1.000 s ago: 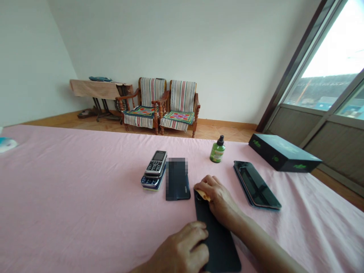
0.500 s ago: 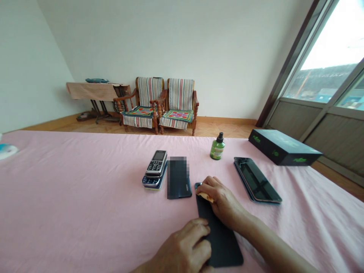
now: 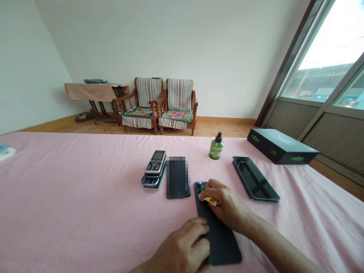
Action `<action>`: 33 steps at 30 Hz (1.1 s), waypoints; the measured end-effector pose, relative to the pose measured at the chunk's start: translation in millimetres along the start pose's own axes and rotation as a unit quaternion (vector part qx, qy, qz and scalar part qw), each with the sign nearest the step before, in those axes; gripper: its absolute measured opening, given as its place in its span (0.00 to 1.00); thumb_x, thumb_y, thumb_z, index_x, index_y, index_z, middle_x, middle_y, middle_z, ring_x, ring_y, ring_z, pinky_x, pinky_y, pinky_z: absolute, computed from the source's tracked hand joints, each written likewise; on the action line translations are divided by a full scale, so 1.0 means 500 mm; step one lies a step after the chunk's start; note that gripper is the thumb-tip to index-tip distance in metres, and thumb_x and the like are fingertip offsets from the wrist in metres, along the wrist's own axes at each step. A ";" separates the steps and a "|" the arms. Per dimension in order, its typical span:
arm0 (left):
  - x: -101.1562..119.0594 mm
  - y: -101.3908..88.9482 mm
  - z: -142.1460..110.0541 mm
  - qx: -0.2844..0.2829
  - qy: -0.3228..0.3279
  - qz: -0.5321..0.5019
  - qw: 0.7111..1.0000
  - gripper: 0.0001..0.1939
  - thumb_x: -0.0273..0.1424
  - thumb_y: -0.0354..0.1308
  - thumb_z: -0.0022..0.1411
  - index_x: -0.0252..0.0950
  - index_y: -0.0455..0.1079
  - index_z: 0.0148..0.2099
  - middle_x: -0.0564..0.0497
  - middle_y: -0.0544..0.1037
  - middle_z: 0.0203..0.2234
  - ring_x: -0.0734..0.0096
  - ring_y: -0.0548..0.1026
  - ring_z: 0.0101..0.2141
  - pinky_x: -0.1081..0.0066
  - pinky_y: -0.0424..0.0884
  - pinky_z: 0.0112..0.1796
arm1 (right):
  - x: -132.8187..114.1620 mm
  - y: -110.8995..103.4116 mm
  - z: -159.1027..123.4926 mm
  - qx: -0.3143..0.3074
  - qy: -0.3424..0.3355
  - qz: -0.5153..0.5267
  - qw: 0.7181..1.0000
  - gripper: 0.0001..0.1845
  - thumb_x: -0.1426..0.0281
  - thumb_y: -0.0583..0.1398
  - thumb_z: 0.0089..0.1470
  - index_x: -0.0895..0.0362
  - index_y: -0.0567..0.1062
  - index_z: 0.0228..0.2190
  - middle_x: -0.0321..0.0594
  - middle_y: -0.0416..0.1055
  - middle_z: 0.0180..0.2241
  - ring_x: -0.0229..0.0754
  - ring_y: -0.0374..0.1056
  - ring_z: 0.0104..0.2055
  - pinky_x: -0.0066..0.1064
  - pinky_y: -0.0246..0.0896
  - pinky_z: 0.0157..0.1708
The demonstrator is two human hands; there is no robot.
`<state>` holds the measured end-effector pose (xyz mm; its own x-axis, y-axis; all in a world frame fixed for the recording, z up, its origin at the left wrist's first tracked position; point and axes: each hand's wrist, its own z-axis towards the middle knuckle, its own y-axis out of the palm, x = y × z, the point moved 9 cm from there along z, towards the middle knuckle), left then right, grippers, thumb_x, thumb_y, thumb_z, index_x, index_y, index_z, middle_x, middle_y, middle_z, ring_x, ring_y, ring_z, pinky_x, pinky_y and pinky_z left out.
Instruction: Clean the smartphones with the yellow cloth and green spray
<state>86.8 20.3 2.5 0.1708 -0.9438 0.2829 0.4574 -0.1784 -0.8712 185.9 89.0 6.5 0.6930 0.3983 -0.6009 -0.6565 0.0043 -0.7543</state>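
Note:
A dark smartphone lies back side up on the pink cloth, its camera lenses at the far end. My left hand rests on its near left edge with the fingers curled, holding it down. My right hand presses a small yellow cloth against the phone's upper part, just below the lenses.
Left of it lie another dark phone and a stack of keypad phones. A green spray bottle, stacked smartphones and a dark box stand to the right. Two striped chairs are at the far wall.
My right hand with the yellow cloth has slid a little toward me down the phone, uncovering the camera lenses. My left hand has stayed in place.

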 end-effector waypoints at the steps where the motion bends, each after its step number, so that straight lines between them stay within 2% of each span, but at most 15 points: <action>1: 0.001 -0.003 0.001 0.002 0.006 0.001 1.000 0.10 0.32 0.59 0.64 0.28 0.71 0.40 0.37 0.77 0.44 0.55 0.72 0.53 0.69 0.69 0.53 | 0.003 -0.002 -0.001 0.004 0.002 0.004 1.000 0.18 0.88 0.54 0.49 0.57 0.77 0.30 0.38 0.64 0.31 0.38 0.63 0.33 0.28 0.56 0.32; 6: 0.001 -0.005 -0.001 0.018 0.022 0.001 1.000 0.11 0.33 0.58 0.64 0.28 0.71 0.40 0.37 0.77 0.43 0.54 0.72 0.52 0.68 0.69 0.53 | 0.028 -0.012 -0.001 0.039 0.035 -0.008 0.999 0.19 0.89 0.53 0.45 0.58 0.78 0.29 0.38 0.64 0.29 0.37 0.63 0.29 0.27 0.54 0.29; 11: -0.004 0.003 -0.006 0.055 0.022 -0.009 0.998 0.10 0.34 0.59 0.64 0.29 0.71 0.38 0.37 0.77 0.42 0.54 0.72 0.52 0.67 0.70 0.52 | 0.052 -0.021 0.002 0.092 0.054 -0.014 0.994 0.20 0.88 0.53 0.47 0.59 0.78 0.33 0.40 0.66 0.31 0.39 0.65 0.33 0.28 0.57 0.33; 12: -0.002 -0.002 -0.006 0.068 0.025 -0.010 0.997 0.11 0.34 0.58 0.64 0.29 0.71 0.37 0.37 0.77 0.41 0.55 0.72 0.51 0.66 0.71 0.52 | 0.052 -0.020 0.003 0.090 0.050 -0.015 0.995 0.19 0.88 0.53 0.47 0.58 0.78 0.33 0.40 0.66 0.31 0.39 0.65 0.33 0.28 0.57 0.34; 15: -0.005 0.003 -0.002 0.020 0.008 -0.020 1.000 0.09 0.32 0.59 0.64 0.29 0.70 0.41 0.38 0.76 0.45 0.56 0.70 0.54 0.68 0.69 0.53 | 0.043 -0.014 0.006 0.073 0.034 -0.023 0.997 0.19 0.87 0.53 0.48 0.57 0.78 0.32 0.39 0.66 0.31 0.39 0.64 0.33 0.29 0.56 0.33; 18: -0.003 -0.004 -0.003 0.016 0.011 -0.019 1.000 0.10 0.33 0.59 0.64 0.29 0.70 0.41 0.38 0.76 0.44 0.56 0.71 0.53 0.68 0.69 0.53 | 0.031 -0.012 0.006 0.062 0.033 -0.031 0.997 0.18 0.87 0.53 0.46 0.57 0.77 0.29 0.38 0.65 0.30 0.38 0.63 0.31 0.28 0.55 0.31; 21: -0.012 0.015 -0.010 0.029 0.014 -0.017 0.999 0.10 0.33 0.59 0.64 0.30 0.69 0.41 0.38 0.76 0.45 0.56 0.70 0.54 0.69 0.70 0.53 | 0.023 -0.014 0.005 0.064 0.043 -0.029 0.997 0.17 0.88 0.53 0.43 0.58 0.76 0.26 0.37 0.65 0.28 0.37 0.63 0.30 0.27 0.53 0.29; 25: -0.027 0.042 -0.025 0.093 0.025 -0.018 0.995 0.09 0.34 0.58 0.63 0.32 0.68 0.39 0.40 0.75 0.43 0.56 0.70 0.53 0.67 0.70 0.52 | 0.018 -0.014 0.004 0.059 0.042 0.013 0.997 0.17 0.89 0.53 0.40 0.58 0.75 0.23 0.36 0.66 0.26 0.36 0.64 0.28 0.26 0.53 0.27; 28: -0.026 0.045 -0.023 0.080 0.026 -0.017 0.996 0.09 0.34 0.59 0.62 0.31 0.68 0.39 0.39 0.75 0.43 0.55 0.70 0.53 0.66 0.70 0.53 | 0.027 -0.020 0.004 0.087 0.052 0.050 0.994 0.17 0.88 0.53 0.41 0.58 0.76 0.25 0.37 0.69 0.28 0.36 0.66 0.30 0.25 0.57 0.30; 31: -0.014 0.019 -0.013 0.046 0.021 -0.013 0.999 0.09 0.33 0.59 0.63 0.31 0.69 0.40 0.39 0.75 0.44 0.56 0.70 0.53 0.69 0.69 0.53 | 0.044 -0.027 0.003 0.132 0.083 0.018 0.988 0.17 0.87 0.54 0.43 0.59 0.77 0.28 0.39 0.69 0.29 0.38 0.66 0.31 0.27 0.58 0.32; 33: -0.010 0.009 -0.008 0.016 0.009 -0.011 1.000 0.09 0.32 0.58 0.64 0.31 0.69 0.42 0.40 0.75 0.46 0.58 0.69 0.54 0.71 0.68 0.54 | 0.046 -0.020 0.006 0.130 0.090 -0.009 0.987 0.16 0.87 0.54 0.43 0.59 0.76 0.27 0.39 0.68 0.28 0.39 0.65 0.30 0.28 0.57 0.31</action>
<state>84.7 23.3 -4.5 0.1445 -0.9448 0.2939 0.4881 -0.1903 -0.8518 207.8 100.8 1.1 0.7312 0.2264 -0.6434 -0.6821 0.2545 -0.6856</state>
